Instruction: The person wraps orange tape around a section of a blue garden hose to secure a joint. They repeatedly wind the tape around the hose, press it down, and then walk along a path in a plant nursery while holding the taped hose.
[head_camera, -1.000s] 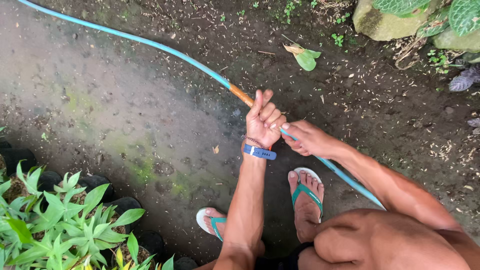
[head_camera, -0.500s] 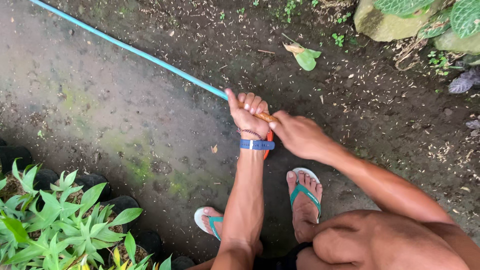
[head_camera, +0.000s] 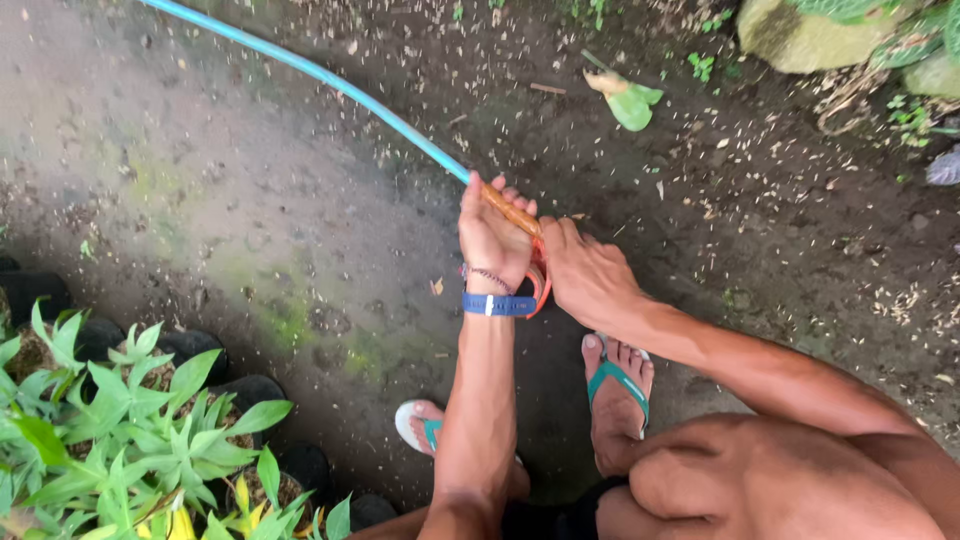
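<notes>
Nearest the camera: bent knees, feet in white flip-flops with teal straps (head_camera: 618, 385), and potted green plants (head_camera: 130, 440) at lower left. Left hand (head_camera: 492, 238), wearing a blue wristband (head_camera: 498, 304), has its fingers wrapped around the orange hose end (head_camera: 512, 212). Right hand (head_camera: 585, 272) pinches the same orange section just beside the left hand. Beyond, the blue hose (head_camera: 330, 80) runs diagonally over damp soil to upper left. A fallen leaf (head_camera: 625, 98) and mossy stone (head_camera: 800, 35) lie farthest.
</notes>
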